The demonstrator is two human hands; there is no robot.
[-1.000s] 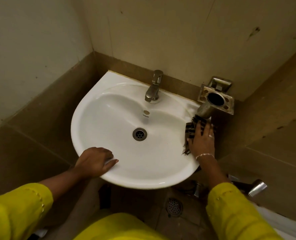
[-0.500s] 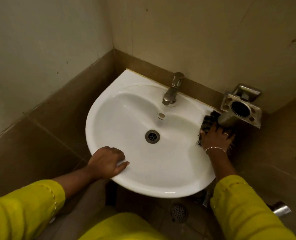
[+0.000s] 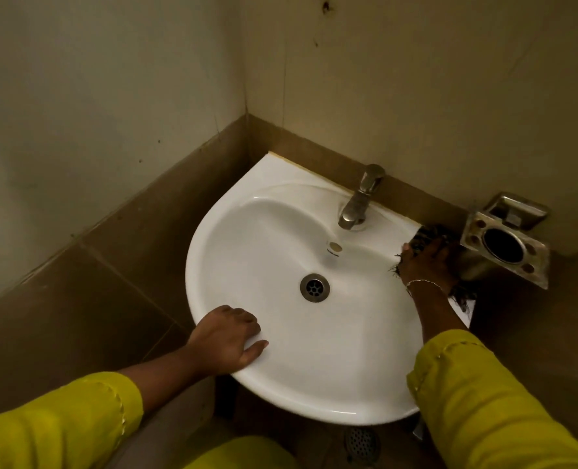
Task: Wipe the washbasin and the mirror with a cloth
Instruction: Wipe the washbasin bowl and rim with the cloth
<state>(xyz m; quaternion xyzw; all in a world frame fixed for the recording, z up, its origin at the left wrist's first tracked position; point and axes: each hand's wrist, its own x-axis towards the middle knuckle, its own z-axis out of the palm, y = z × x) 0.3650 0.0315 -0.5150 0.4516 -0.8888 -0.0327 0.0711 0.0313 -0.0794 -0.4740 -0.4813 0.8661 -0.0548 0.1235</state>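
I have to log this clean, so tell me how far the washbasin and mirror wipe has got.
Done: nothing can be confirmed; the washbasin bowl looks white, but wiped areas don't show. In hand: the right hand presses the dark cloth on the basin's back right rim, beside the metal holder, while the left hand rests on the front left rim. Left: the rest of the basin, and the mirror, which is out of view.

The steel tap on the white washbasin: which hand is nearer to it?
Right. The right hand presses the dark cloth beside the steel tap; the left hand rests on the front rim.
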